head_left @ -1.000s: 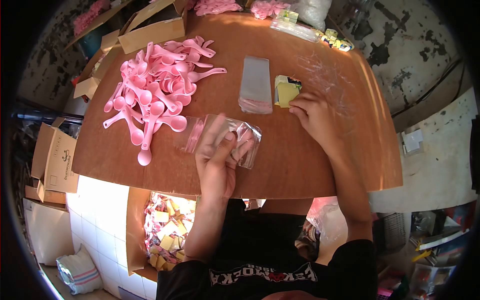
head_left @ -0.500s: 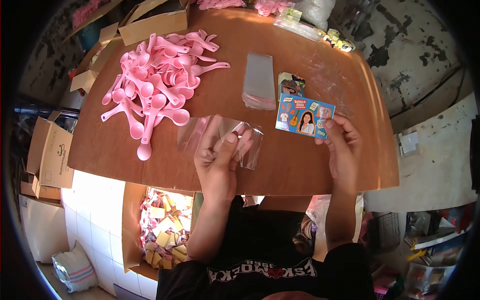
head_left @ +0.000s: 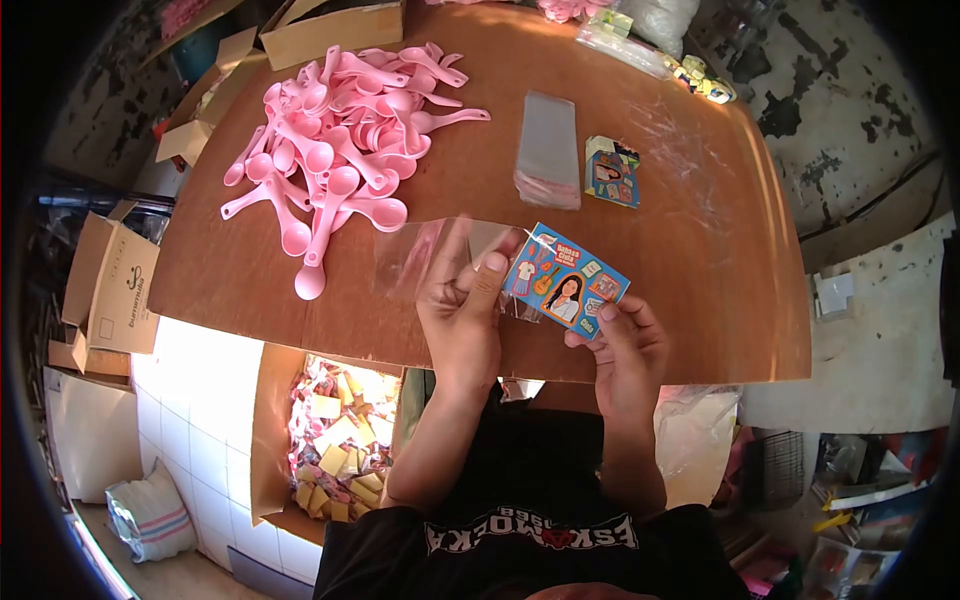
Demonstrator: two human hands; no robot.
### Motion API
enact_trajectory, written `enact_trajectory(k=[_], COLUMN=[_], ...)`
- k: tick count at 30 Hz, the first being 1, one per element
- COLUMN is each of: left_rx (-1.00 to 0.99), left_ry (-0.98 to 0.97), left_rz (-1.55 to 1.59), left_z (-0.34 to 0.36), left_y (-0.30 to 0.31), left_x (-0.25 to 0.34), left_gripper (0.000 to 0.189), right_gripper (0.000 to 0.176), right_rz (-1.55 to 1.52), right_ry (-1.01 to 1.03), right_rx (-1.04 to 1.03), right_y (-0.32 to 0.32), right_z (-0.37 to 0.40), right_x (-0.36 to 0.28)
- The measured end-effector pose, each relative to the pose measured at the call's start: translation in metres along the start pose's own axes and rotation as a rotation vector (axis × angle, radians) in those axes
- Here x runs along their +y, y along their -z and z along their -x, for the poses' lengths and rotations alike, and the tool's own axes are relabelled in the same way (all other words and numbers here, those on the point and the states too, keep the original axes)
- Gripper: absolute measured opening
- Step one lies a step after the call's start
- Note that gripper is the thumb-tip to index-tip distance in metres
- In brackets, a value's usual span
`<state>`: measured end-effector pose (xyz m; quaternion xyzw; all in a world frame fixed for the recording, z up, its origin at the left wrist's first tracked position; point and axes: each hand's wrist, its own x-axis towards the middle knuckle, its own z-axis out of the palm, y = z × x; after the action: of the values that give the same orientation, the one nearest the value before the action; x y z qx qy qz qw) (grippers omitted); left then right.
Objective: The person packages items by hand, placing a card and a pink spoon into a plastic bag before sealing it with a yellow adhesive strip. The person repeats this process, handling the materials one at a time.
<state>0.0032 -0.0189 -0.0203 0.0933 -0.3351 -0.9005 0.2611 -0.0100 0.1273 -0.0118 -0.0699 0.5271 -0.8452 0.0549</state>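
A clear plastic bag (head_left: 405, 260) is held by my left hand (head_left: 462, 310), its film spread around the fingers. My right hand (head_left: 628, 350) pinches the lower right corner of a blue printed card (head_left: 568, 278) with small pictures on it. The card is tilted, and its left end overlaps the bag's mouth beside my left thumb. Behind my hands lie a stack of clear bags (head_left: 548, 150) and a small pile of the same cards (head_left: 612, 175). Pink measuring spoons (head_left: 340, 130) are heaped on the left of the table.
The brown table (head_left: 690, 320) ends just in front of my body. Below its edge stands a carton (head_left: 272, 440) filled with packed pieces. Another cardboard box (head_left: 335, 38) sits at the back left, and plastic-wrapped packs (head_left: 625, 50) lie along the far edge.
My right hand has brought the card left and down to the bag's opening, turning it clockwise. The card pile behind it now shows fully. The whole view has shifted slightly.
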Motion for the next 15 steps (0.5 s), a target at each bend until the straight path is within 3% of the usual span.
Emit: enact_trajectory(k=[15], left_rx=[0.023], left_ry=[-0.002], left_rz=[-0.053], left_z=[-0.0018], left_y=[0.0025], left_x=[0.0000], left_gripper=[0.056], right_gripper=[0.011], right_rz=[0.084], right_ry=[-0.036], right_rx=[-0.108], right_y=[-0.0034], right_z=[0.0080], right_x=[-0.0001])
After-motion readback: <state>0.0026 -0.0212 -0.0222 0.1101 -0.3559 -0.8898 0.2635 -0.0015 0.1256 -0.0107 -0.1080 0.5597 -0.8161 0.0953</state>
